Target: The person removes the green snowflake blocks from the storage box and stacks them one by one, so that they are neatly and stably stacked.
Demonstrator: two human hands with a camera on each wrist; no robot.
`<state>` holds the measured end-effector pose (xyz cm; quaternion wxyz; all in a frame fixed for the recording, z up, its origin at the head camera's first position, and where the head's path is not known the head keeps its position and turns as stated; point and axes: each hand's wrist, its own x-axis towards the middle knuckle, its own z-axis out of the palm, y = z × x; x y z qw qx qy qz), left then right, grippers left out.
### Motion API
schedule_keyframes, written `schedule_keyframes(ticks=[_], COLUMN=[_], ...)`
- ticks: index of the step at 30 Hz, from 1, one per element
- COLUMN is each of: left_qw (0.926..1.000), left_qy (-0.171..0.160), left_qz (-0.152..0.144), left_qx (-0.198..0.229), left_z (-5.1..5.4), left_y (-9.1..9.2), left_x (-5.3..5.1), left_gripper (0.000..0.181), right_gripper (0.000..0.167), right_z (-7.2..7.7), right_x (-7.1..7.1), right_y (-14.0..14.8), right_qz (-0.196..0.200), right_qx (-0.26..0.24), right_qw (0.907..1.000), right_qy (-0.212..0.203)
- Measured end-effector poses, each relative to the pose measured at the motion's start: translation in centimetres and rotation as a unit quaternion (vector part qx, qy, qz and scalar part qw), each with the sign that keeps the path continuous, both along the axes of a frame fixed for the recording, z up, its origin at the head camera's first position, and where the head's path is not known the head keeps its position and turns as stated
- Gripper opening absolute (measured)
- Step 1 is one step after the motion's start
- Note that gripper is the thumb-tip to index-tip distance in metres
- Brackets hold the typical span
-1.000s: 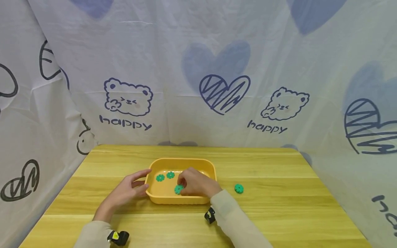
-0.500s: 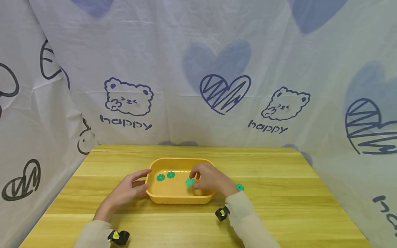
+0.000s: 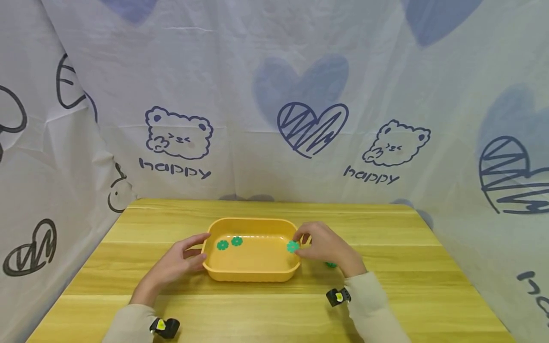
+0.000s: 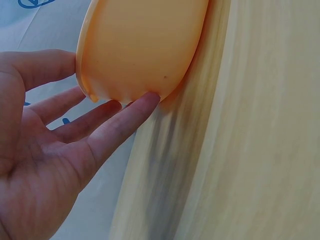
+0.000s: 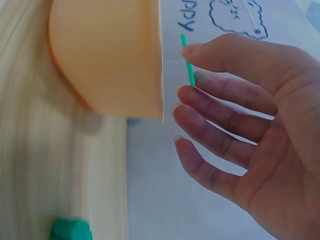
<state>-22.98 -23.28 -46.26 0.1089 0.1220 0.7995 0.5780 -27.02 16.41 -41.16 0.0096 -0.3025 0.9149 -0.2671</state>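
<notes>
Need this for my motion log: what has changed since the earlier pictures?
The right hand has carried a thin green flower-shaped disc up and rightward from inside the yellow round-cornered plastic tray to above its right rim, still pinching it. The left hand at the tray's left end and two more such discs inside stayed put.

Cloth (image 3: 249, 166) printed with bears (image 3: 179, 134) and hearts (image 3: 302, 129) hangs behind a wood-grain table (image 3: 257, 309).
</notes>
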Motion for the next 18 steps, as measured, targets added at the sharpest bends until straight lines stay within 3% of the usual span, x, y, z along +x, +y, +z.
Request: schedule_keyframes(ticks=[7,18], left_qw=[1.0,0.9999], left_qy=[0.001,0.008], left_qz=[0.002,-0.002], left_qx=[-0.005,-0.005], left_z=[0.1,0.0], left_y=[0.1,0.0], left_x=[0.0,0.0], left_gripper=[0.063,0.063], right_gripper=[0.019,0.02], right_z=[-0.5,-2.2], right_x=[0.4,0.4], right_y=[3.3,7.0], right_qz=[-0.038,-0.044], right_qx=[-0.013,-0.019], right_qw=[0.9992,0.9989], right_qy=[-0.002,-0.001])
